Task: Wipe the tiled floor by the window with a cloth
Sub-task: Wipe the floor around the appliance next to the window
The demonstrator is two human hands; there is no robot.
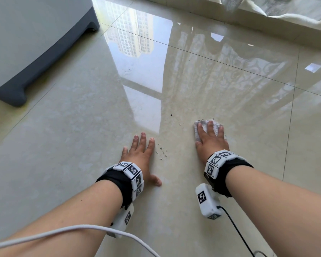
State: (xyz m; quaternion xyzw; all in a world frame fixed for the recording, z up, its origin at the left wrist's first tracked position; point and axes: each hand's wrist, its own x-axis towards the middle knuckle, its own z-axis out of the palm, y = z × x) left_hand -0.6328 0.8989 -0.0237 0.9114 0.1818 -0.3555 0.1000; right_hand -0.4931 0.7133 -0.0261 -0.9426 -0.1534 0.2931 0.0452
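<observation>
A glossy beige tiled floor [82,145] fills the view and mirrors the window and curtain. My right hand [211,140] lies flat on a small crumpled white cloth [202,125] and presses it onto the tile, fingers spread over it. My left hand [140,156] rests palm down on the bare floor to the left, fingers apart, holding nothing. Dark crumbs of dirt [162,153] lie scattered between the two hands, with a few more specks [171,115] farther ahead. Both wrists wear black bands with white marker blocks.
A grey appliance base [26,71] stands on the floor at the upper left. A pale sill ledge [267,25] with a white lace curtain [285,6] runs along the top right. A white cable [63,232] and a black cable [237,232] trail near my forearms.
</observation>
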